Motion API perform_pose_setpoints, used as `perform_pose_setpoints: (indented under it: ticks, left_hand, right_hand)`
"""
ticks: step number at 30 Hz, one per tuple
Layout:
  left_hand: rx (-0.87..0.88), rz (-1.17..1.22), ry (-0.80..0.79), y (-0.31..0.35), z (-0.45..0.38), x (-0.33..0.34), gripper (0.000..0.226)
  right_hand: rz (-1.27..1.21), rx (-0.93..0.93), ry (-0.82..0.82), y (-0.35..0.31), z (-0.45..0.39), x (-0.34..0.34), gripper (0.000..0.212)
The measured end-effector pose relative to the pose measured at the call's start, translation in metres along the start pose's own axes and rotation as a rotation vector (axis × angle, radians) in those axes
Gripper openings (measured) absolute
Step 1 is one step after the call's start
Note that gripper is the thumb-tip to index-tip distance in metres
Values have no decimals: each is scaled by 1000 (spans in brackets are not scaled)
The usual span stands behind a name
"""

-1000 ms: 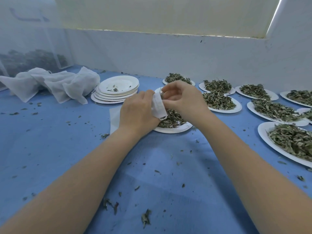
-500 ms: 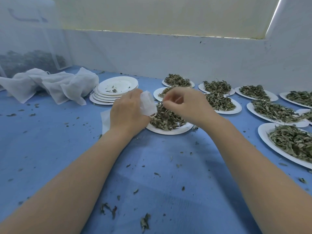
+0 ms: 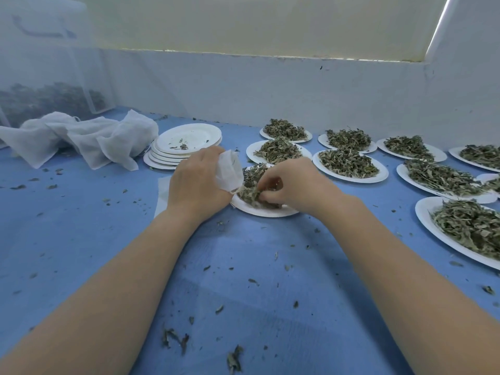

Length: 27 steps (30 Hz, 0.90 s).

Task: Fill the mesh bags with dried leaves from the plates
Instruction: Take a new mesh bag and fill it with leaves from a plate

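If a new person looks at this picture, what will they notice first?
Probably the two hands at the centre: the left hand grips a small white mesh bag while the right hand gathers dried green leaves from a white paper plate. More leaf-filled plates spread to the right, and a stack of emptied plates stands behind the left hand.

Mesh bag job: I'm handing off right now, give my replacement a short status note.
Left hand holds a small mesh bag at the near plate. Right hand has its fingers curled into that plate's dried leaves, gathering a pinch.
Done: a stack of emptied plates sits beyond the left hand, a heap of white bags left of it.
Left: fill this bag, then work through the full plates on the right.
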<state>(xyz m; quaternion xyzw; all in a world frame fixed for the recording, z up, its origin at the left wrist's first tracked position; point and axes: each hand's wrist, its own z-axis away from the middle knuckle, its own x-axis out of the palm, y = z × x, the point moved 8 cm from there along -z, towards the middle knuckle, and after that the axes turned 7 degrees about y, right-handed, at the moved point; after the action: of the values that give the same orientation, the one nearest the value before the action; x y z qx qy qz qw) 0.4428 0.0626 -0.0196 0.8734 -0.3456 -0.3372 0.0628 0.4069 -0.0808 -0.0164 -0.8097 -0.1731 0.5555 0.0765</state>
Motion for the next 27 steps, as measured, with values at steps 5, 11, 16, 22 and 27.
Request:
perform_pose_setpoints:
  ticks: [5, 11, 16, 22, 27]
  left_hand:
    - [66, -72, -54, 6, 2, 5, 56]
    - [139, -126, -75, 21, 5, 9, 52]
    - [187, 13, 5, 36, 7, 2, 44]
    - [155, 109, 2, 35, 8, 3, 48]
    - [35, 90, -1, 22, 4, 5, 49]
  right_hand:
    - [-150, 38, 194, 12, -1, -41, 6]
    - [-262, 40, 251, 7, -1, -42, 6]
    - [-355, -46, 183, -18, -1, -23, 10]
    - [-422, -78, 69, -28, 1, -9, 13]
    - [-558, -32, -113, -30, 4, -3, 44]
